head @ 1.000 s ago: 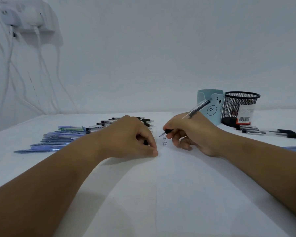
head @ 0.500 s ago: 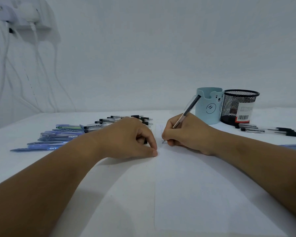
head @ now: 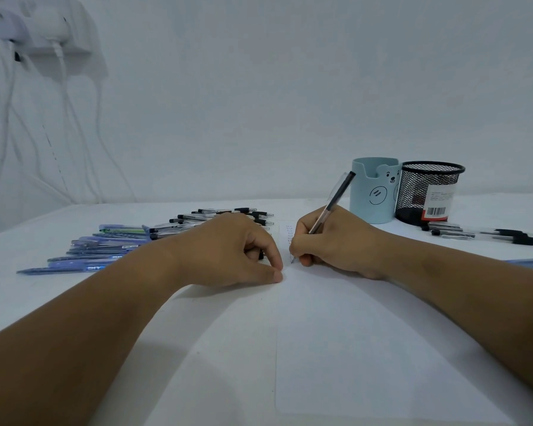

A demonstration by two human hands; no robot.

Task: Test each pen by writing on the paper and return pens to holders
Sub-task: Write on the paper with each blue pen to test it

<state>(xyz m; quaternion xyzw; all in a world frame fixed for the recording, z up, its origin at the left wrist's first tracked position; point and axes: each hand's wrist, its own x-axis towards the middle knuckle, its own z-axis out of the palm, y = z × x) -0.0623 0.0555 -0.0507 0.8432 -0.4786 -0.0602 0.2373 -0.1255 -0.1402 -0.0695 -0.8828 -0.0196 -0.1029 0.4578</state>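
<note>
Pinched low on the barrel between thumb and curled fingers of the right hand (head: 336, 244), pen (head: 331, 207) slanting up and away toward the upper right, tip down on the paper (head: 351, 348) just right of frame centre, capped end rising in front of the pale blue bear-faced holder (head: 373, 192). Likely light and rigid, slim and smooth-walled, so best taken close to the tip for control and easily rolled if held slackly; judged unlikely to break under ordinary writing pressure. Small column of test marks (head: 289, 233) faintly visible just above the tip, too small to read. Curled over with thumb and forefinger tips pressing the sheet's left edge, left hand (head: 234, 250) at centre frame, steadying a thin, floppy sheet that would otherwise slide or wrinkle on the white table (head: 43, 302); possibly something small and dark tucked under its fingers, not clear enough to call. Further left, rows of blue pens (head: 83, 256) and black-and-clear pens (head: 216, 218) lying flat, presumably awaiting a turn. At right, black mesh holder (head: 428, 192) touching the blue one, a few more black pens (head: 480, 235) lying beside it. Upper left corner, wall socket with plugs (head: 40, 29) and trailing white cables.
</note>
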